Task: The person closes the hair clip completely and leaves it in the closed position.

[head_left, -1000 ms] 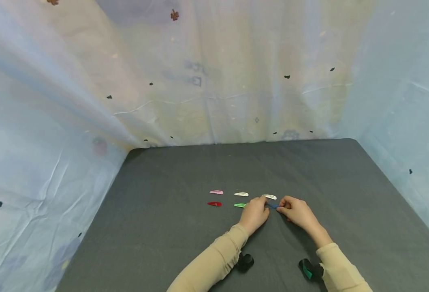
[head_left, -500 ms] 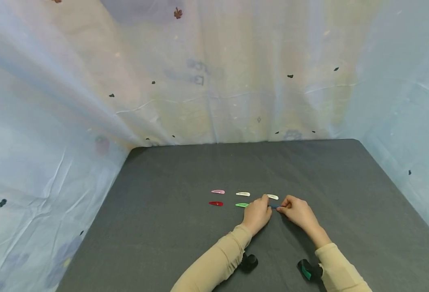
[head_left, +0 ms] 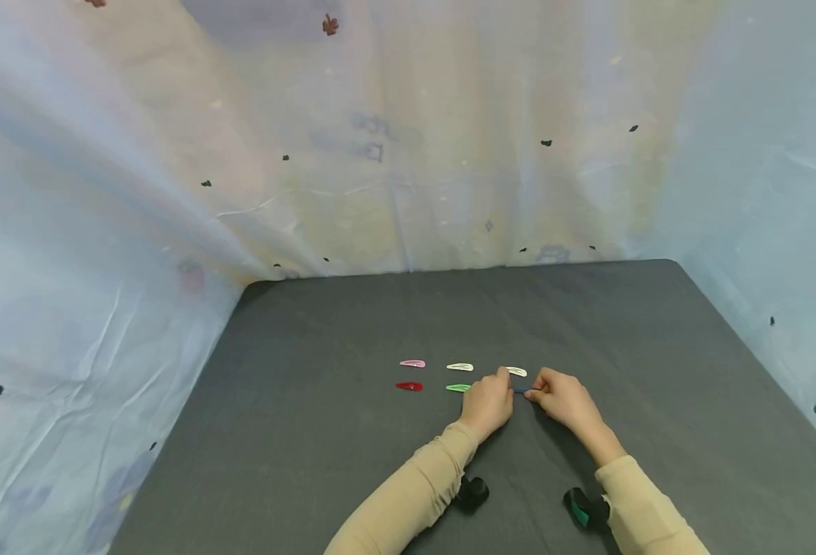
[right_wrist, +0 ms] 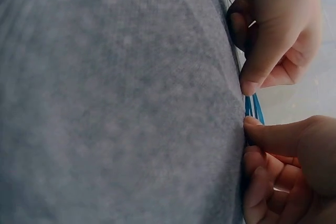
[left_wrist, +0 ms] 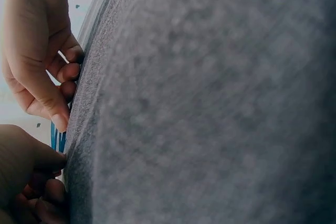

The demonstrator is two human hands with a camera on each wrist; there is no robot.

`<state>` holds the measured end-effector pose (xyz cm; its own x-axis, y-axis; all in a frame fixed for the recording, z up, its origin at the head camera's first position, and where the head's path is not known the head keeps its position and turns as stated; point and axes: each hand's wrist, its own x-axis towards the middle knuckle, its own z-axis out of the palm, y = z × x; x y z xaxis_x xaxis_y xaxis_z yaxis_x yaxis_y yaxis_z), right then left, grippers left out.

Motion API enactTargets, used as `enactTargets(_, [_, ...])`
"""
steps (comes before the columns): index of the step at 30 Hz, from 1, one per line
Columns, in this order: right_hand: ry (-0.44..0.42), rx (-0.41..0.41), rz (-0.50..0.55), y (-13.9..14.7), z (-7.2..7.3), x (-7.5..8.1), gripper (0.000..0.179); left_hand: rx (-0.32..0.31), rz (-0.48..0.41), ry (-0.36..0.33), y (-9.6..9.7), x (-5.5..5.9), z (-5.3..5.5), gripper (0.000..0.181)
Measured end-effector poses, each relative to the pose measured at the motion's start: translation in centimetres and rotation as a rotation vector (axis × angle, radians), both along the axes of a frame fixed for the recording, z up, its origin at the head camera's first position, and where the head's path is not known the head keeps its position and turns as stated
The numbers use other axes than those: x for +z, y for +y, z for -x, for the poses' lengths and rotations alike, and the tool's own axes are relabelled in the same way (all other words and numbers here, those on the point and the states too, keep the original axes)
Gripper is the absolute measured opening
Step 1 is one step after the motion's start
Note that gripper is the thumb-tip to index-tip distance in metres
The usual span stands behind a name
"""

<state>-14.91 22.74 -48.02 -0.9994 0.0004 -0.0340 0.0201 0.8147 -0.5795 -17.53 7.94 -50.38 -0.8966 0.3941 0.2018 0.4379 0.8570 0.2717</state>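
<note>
Low over the dark cloth, both hands pinch a blue snap hair clip [head_left: 520, 391] from its two ends. My left hand [head_left: 488, 402] has one end between thumb and fingers, and my right hand [head_left: 565, 398] grips the other. In the left wrist view, slim separate strips of the blue clip [left_wrist: 58, 137] show in the gap between the hands; its ends are hidden by the fingertips. A green hair clip [head_left: 458, 388] lies at the left hand's outer side, partly covered by it. Just beyond the fingers is a white hair clip [head_left: 517, 371].
Further left on the dark grey cloth-covered table [head_left: 297, 432] lie a red hair clip [head_left: 409, 386], a pink one [head_left: 412, 363] and a cream one [head_left: 459, 367], roughly in two rows. A pale patterned curtain [head_left: 408, 154] hangs behind the table and along its sides.
The left hand has shifted slightly right, closer to the right hand. Less of the blue hair clip shows between them, and it looks narrower. The right hand stays almost in place.
</note>
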Motion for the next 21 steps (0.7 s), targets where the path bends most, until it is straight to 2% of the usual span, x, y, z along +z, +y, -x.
enactTargets(4, [0.016,0.018,-0.021,-0.6,0.4,0.1,0.017,0.006,0.013,0.004,-0.5,0.1,0.1,0.013])
enactTargets(8, [0.011,0.041,0.001,-1.2,0.7,0.0,0.019,0.031,0.014,0.01,-1.2,0.2,0.1,0.014])
enactTargets(11, [-0.003,0.047,0.031,-1.2,0.7,0.0,0.018,0.033,-0.017,0.006,-1.4,0.4,0.2,0.013])
enactTargets(16, [-0.059,0.059,0.081,-0.5,0.6,0.2,0.019,0.003,-0.096,-0.022,-1.2,0.6,0.2,0.011])
enactTargets(21, [-0.106,0.068,0.124,-0.2,0.5,0.2,0.02,0.008,-0.127,-0.054,-1.0,0.7,0.0,0.012])
